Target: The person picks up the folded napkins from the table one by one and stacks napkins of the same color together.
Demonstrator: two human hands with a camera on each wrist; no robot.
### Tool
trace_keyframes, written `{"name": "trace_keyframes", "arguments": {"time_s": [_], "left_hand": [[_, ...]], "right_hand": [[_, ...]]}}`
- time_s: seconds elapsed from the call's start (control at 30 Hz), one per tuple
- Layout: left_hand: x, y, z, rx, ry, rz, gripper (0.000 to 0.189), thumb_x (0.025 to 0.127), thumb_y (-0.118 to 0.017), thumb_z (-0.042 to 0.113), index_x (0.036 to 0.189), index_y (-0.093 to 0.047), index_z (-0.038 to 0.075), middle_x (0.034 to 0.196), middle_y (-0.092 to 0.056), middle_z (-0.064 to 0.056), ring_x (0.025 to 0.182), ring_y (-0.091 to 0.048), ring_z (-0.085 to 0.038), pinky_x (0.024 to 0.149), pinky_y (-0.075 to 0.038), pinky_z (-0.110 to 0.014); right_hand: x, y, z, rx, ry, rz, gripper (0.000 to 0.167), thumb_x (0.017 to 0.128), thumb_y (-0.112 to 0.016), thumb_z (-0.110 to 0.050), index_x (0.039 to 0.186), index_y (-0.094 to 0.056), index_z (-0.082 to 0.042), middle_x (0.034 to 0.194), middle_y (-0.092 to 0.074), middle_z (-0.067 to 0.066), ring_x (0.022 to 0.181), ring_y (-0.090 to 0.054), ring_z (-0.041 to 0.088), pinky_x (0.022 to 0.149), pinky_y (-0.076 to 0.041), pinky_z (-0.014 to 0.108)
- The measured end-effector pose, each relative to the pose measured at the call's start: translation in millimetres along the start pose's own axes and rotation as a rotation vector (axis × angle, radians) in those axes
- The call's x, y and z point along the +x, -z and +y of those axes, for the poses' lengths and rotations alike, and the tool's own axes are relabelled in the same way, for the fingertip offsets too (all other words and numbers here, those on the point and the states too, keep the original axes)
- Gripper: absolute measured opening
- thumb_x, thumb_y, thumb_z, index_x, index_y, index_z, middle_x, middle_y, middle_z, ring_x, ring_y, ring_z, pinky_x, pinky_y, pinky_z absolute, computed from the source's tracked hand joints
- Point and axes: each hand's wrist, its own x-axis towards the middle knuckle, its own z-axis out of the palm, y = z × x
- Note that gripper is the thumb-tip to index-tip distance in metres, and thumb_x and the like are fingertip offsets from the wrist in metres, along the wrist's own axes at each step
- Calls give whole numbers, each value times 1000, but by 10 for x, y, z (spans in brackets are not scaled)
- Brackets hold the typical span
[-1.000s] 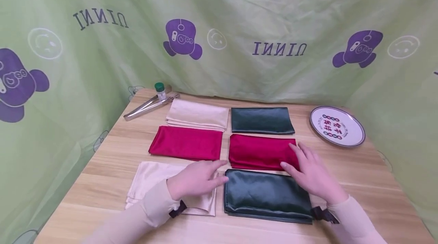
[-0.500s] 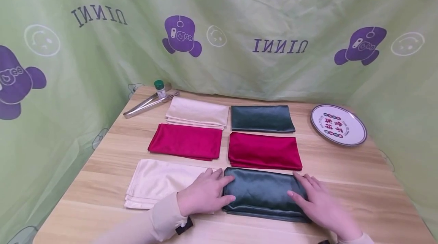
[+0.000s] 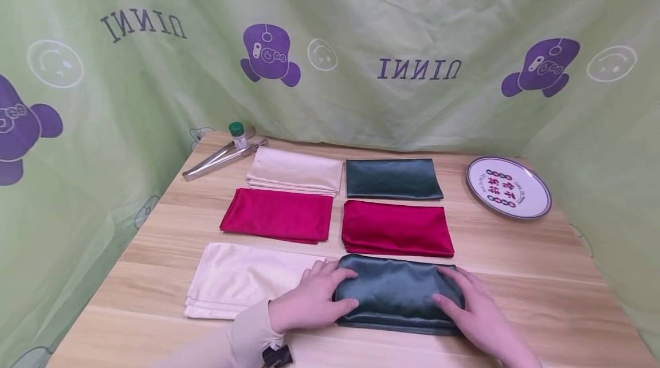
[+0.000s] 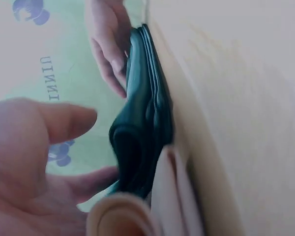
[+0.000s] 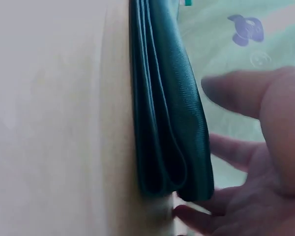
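Note:
A folded dark green satin cloth (image 3: 397,293) lies nearest me on the table, its stacked layers showing in both wrist views. My left hand (image 3: 314,296) is at its left end, thumb and fingers spread around the corner, partly over the pale pink cloth (image 3: 247,279). At the right end, my right hand (image 3: 476,313) has its thumb over the top and its fingers along the side. The left wrist view shows a gap between the left thumb and the green cloth (image 4: 140,108). In the right wrist view, some right fingertips (image 5: 187,216) reach beneath the green cloth's end.
Behind lie two red cloths, left (image 3: 278,214) and right (image 3: 397,228), then another pale pink cloth (image 3: 295,171) and a smaller green one (image 3: 393,179). Metal tongs (image 3: 219,163) and a green-capped bottle (image 3: 238,135) are back left. A plate (image 3: 509,187) sits right. A curtain (image 3: 319,104) encloses the table.
Both hands have come down toward me, from above the cloths to the two ends of the near green cloth. The cloths look unmoved.

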Motion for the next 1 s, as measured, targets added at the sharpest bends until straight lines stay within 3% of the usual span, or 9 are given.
{"name": "trace_keyframes", "arguments": {"time_s": [0.07,0.13,0.23,0.3,0.37,0.47,0.73,0.87,1.0], "left_hand": [[11,-7,-20,-119,-34,9,40,93,-63,41,127,-61,21,134,-51,-1,122,-41,-19,98,-35,-42],[24,-18,-39,-257,-67,20,33,94,-64,33,124,-61,19,132,-51,1,124,-41,-18,103,-35,-41],[33,-43,-49,-447,-95,31,28,94,-65,21,121,-61,18,130,-50,2,117,-47,-14,100,-40,-32],[32,-57,-50,-545,-72,35,28,92,-66,14,120,-61,17,126,-49,0,102,-55,-13,89,-45,-28],[32,-69,-54,-605,-44,46,29,91,-66,9,119,-61,16,121,-49,-2,86,-57,-11,77,-48,-25],[36,-76,-72,-646,-10,70,32,88,-66,0,117,-61,14,115,-49,-5,69,-55,-11,65,-48,-23],[48,-58,-113,-701,17,109,38,85,-64,-7,119,-60,9,115,-48,-7,75,-56,-14,67,-48,-23],[52,-40,-128,-707,28,120,39,84,-66,-7,118,-60,10,114,-48,-7,74,-55,-14,65,-47,-23],[40,-11,-142,-718,21,113,39,84,-67,-7,119,-60,9,118,-48,-7,76,-56,-15,66,-49,-23]], "right_hand": [[-9,0,27,107,18,27,60,90,-69,-42,141,-49,-16,146,-38,22,134,-32,43,102,-33,62],[-18,4,44,194,36,57,54,91,-72,-27,139,-51,-16,145,-41,17,133,-36,38,107,-36,41],[-31,4,53,284,39,88,52,89,-72,-13,137,-52,-15,143,-43,13,125,-45,33,97,-39,19],[-36,-10,55,315,33,107,51,89,-71,-8,136,-53,-16,140,-44,11,115,-52,27,86,-42,14],[-35,-30,62,365,39,124,50,88,-70,-3,135,-54,-13,138,-45,12,106,-58,23,81,-48,20],[-17,-46,71,433,2,126,49,88,-68,2,134,-55,-9,139,-44,13,103,-61,17,77,-52,24],[17,-19,66,500,-208,62,46,91,-64,1,136,-56,-4,144,-42,19,113,-57,21,79,-50,19],[19,3,42,542,-236,49,47,91,-63,3,136,-55,-2,143,-43,20,108,-59,16,79,-52,23],[16,29,17,536,-258,36,46,91,-64,0,137,-55,-3,139,-45,21,104,-60,19,78,-52,24]]}}
